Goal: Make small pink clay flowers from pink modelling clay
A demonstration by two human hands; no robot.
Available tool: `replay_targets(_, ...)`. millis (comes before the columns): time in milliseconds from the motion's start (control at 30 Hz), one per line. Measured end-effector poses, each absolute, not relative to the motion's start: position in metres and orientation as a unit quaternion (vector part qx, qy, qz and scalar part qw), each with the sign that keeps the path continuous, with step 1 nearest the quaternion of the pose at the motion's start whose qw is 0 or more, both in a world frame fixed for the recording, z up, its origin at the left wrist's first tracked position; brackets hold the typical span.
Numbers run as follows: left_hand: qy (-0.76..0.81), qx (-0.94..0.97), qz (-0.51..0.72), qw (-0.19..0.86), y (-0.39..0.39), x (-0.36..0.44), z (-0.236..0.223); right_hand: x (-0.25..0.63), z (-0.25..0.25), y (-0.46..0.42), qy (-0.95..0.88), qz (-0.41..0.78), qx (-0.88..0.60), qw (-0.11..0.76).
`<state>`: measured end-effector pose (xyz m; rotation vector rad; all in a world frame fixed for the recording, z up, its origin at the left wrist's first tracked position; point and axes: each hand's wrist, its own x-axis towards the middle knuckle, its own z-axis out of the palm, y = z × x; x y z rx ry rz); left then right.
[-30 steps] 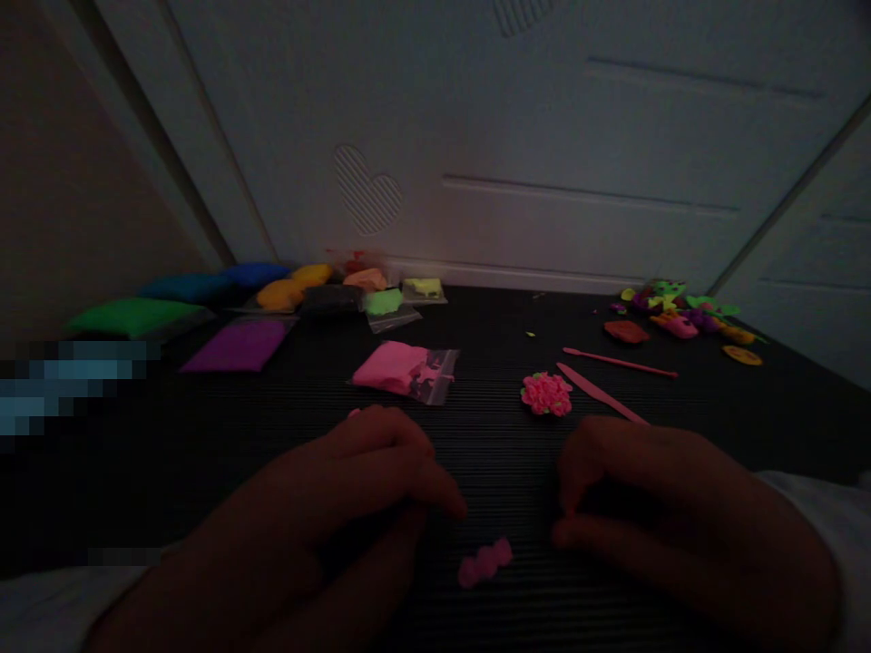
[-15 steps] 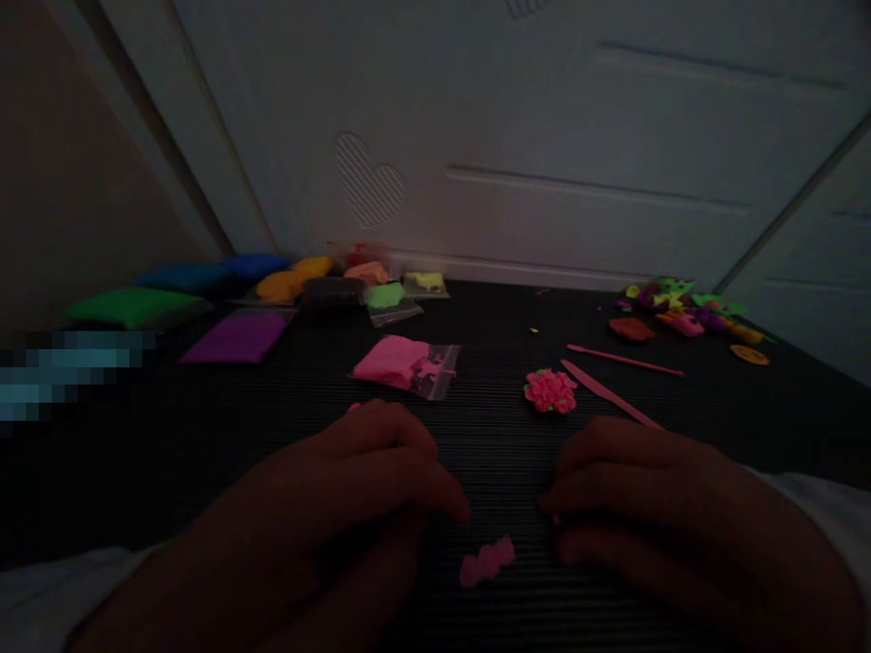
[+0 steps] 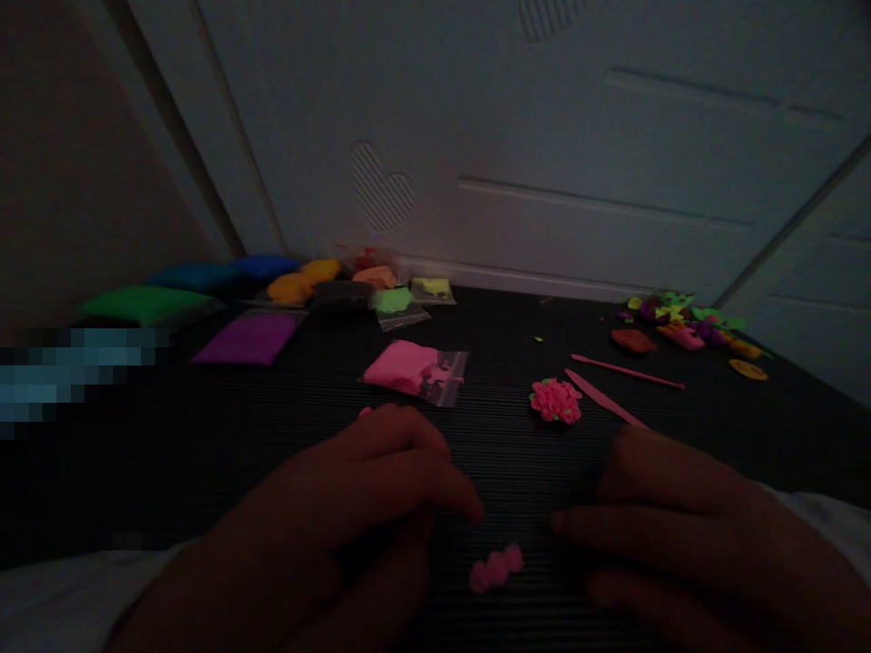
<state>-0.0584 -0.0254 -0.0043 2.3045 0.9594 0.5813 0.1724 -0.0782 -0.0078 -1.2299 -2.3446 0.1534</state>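
A short row of flattened pink clay pieces [image 3: 496, 570], joined edge to edge, lies on the dark table between my hands. To its left, my left hand [image 3: 360, 508] rests with bent fingers, the index fingertip apart from the thumb; nothing shows between them, and the palm side is dark. My right hand [image 3: 687, 535] is on the other side, index finger stretched out and thumb apart, with nothing visible in it. Beyond the hands sits a ruffled pink clay flower [image 3: 556, 401] with green edges. A pink clay knife [image 3: 602, 396] lies just past my right hand.
A thin pink modelling stick [image 3: 626, 370] lies behind the knife. An opened bag of pink clay [image 3: 403, 366] is at mid-table. Bags of purple clay [image 3: 250, 339], green clay [image 3: 146, 306] and other colours line the back left. Colourful clay pieces [image 3: 687, 324] are heaped back right.
My right hand has drawn back to the right and its finger and thumb have parted; the tiny pink bit at its fingertips no longer shows. The view has shifted slightly.
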Motion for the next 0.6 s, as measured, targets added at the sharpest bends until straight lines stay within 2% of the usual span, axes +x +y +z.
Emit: replay_targets(600, 0.302, 0.879, 0.235, 0.285, -0.0190, -0.0567, -0.0092, 0.1733, -0.0140, -0.0777, -0.864, -0.004, -0.414, 0.285)
